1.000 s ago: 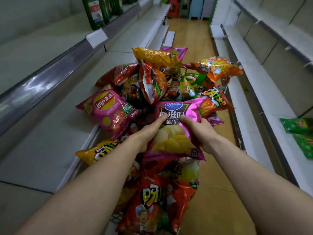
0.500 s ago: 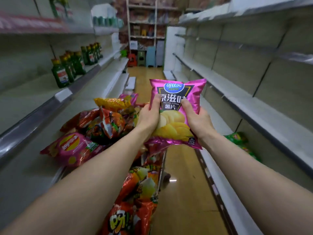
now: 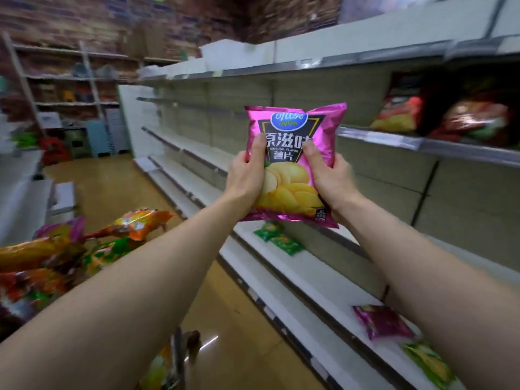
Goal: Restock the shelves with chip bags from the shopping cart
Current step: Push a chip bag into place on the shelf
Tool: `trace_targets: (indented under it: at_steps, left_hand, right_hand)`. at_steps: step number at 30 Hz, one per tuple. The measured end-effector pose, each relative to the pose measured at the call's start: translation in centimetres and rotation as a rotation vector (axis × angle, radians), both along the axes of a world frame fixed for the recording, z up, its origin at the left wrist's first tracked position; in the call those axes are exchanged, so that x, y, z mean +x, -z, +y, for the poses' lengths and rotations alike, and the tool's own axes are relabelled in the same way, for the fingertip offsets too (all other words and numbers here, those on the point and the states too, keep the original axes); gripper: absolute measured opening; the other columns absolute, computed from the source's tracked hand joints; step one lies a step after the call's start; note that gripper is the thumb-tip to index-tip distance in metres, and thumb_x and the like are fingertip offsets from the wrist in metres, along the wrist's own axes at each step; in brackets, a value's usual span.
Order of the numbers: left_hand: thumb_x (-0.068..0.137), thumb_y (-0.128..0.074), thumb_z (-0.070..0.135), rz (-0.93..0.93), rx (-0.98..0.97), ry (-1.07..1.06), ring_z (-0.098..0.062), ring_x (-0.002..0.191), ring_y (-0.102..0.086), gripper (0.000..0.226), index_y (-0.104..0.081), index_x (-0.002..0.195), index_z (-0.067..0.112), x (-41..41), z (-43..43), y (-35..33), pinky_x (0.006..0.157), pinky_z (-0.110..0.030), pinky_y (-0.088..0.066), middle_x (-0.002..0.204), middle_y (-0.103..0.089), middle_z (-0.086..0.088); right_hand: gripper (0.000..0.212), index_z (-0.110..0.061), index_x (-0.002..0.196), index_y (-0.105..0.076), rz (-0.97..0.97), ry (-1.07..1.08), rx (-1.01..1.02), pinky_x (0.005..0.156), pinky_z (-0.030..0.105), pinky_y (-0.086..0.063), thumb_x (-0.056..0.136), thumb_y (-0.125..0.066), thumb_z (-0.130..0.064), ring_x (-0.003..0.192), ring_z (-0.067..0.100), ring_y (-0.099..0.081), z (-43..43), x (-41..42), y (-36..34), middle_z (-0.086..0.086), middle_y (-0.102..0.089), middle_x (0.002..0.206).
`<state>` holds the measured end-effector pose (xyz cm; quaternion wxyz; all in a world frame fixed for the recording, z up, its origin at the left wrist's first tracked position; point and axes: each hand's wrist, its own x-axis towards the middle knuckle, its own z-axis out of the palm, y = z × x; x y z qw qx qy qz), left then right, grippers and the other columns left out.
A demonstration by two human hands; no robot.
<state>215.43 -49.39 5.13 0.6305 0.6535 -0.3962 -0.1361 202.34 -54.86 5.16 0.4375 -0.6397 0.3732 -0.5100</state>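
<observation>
In the head view, the pink chip bag (image 3: 295, 130) is held up at chest height in the aisle, upright with its long axis vertical and its printed face toward the person. The left hand (image 3: 245, 180) grips its left edge and the right hand (image 3: 332, 180) its right edge, thumbs pressed on the front and fingers curled behind. The heap of bags in the cart (image 3: 50, 257) lies well apart, low on the left. The middle shelf (image 3: 408, 140), which already carries red bags (image 3: 472, 119), lies to the right of the pink bag and slightly above it. The right hand is nearer that shelf, so the placing probably goes rightward and away from the person.
</observation>
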Motion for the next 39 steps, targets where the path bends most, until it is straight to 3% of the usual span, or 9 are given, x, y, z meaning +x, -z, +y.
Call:
trace_targets:
  at_steps: [6,11,14,19,22,26,31,34,39]
  left_hand:
    - [0.092,-0.035,0.068,-0.011,-0.052,0.251,-0.019,0.097,-0.056,0.059,-0.063,0.105,0.017,-11.9,-3.2,-2.8,0.081,-0.028,-0.037,0.108,-0.062,-0.001]
    - [0.086,-0.037,0.075,0.006,-0.069,0.45,-0.022,0.104,-0.06,0.068,-0.066,0.106,0.016,-23.0,-4.2,-4.3,0.096,-0.036,-0.045,0.112,-0.066,-0.002]
    - [0.085,-0.037,0.076,0.007,-0.085,0.548,-0.021,0.101,-0.059,0.069,-0.064,0.102,0.014,-30.6,-3.7,-5.0,0.09,-0.033,-0.043,0.109,-0.065,-0.002]
    - [0.09,-0.038,0.069,0.015,-0.092,0.693,-0.018,0.108,-0.055,0.064,-0.063,0.115,0.016,-42.5,-2.3,-5.4,0.09,-0.032,-0.04,0.117,-0.062,0.0]
    - [0.089,-0.037,0.07,0.032,-0.078,0.766,-0.018,0.107,-0.054,0.065,-0.062,0.116,0.017,-48.9,-1.4,-5.4,0.09,-0.031,-0.039,0.116,-0.06,0.001]
    - [0.079,-0.037,0.081,0.076,-0.054,0.875,-0.021,0.113,-0.057,0.08,-0.062,0.123,0.018,-56.3,-0.4,-5.3,0.103,-0.037,-0.042,0.123,-0.062,-0.001]
    - [0.083,-0.034,0.078,0.071,0.009,0.943,-0.024,0.119,-0.054,0.082,-0.057,0.131,0.015,-63.4,-0.1,-5.2,0.105,-0.041,-0.04,0.131,-0.059,-0.005]
    - [0.08,-0.029,0.083,0.051,0.066,0.978,-0.027,0.129,-0.047,0.093,-0.05,0.139,0.015,-66.7,-0.5,-5.3,0.111,-0.044,-0.034,0.142,-0.051,-0.006]
    - [0.088,-0.034,0.073,-0.011,0.127,1.017,-0.03,0.135,-0.039,0.085,-0.04,0.145,0.01,-71.2,-3.0,-5.4,0.111,-0.038,-0.03,0.149,-0.042,-0.009]
  right_hand:
    - [0.028,-0.026,0.087,-0.066,-0.042,0.229,-0.084,0.093,0.039,-0.053,0.085,-0.064,-0.054,0.093,0.015,-0.069,0.2,-12.7,-2.3,-0.006,-0.072,0.094]
    - [0.028,-0.027,0.085,-0.06,-0.054,0.404,-0.127,0.089,0.03,-0.051,0.086,-0.062,-0.055,0.089,0.011,-0.065,1.9,-24.3,-3.9,-0.011,-0.067,0.092]
    - [0.032,-0.023,0.092,-0.065,-0.072,0.481,-0.144,0.09,0.032,-0.052,0.086,-0.064,-0.054,0.088,0.009,-0.065,3.5,-31.6,-4.4,-0.009,-0.069,0.093]
    - [0.033,-0.022,0.102,-0.065,-0.105,0.6,-0.148,0.091,0.035,-0.053,0.086,-0.064,-0.051,0.095,0.013,-0.067,6.9,-43.0,-4.7,-0.008,-0.07,0.098]
    - [0.022,-0.027,0.092,-0.067,-0.091,0.629,-0.162,0.088,0.035,-0.055,0.088,-0.064,-0.048,0.089,0.011,-0.068,8.9,-49.1,-5.0,-0.011,-0.072,0.092]
    - [0.04,-0.021,0.108,-0.065,-0.061,0.718,-0.125,0.089,0.036,-0.055,0.085,-0.064,-0.054,0.092,0.015,-0.068,11.0,-56.0,-5.2,-0.003,-0.071,0.101]
    - [0.028,-0.023,0.074,-0.057,-0.03,0.782,-0.101,0.051,0.007,-0.045,0.091,-0.061,-0.046,0.062,-0.004,-0.058,12.9,-62.9,-5.5,-0.014,-0.062,0.072]
    - [0.033,-0.019,0.076,-0.063,-0.025,0.814,-0.036,0.057,0.016,-0.051,0.09,-0.061,-0.049,0.066,0.005,-0.064,12.8,-65.9,-5.7,-0.005,-0.069,0.077]
    - [0.043,-0.016,0.094,-0.069,-0.009,0.856,0.09,0.065,0.027,-0.054,0.086,-0.061,-0.057,0.079,0.02,-0.07,10.4,-70.4,-5.9,0.004,-0.073,0.088]
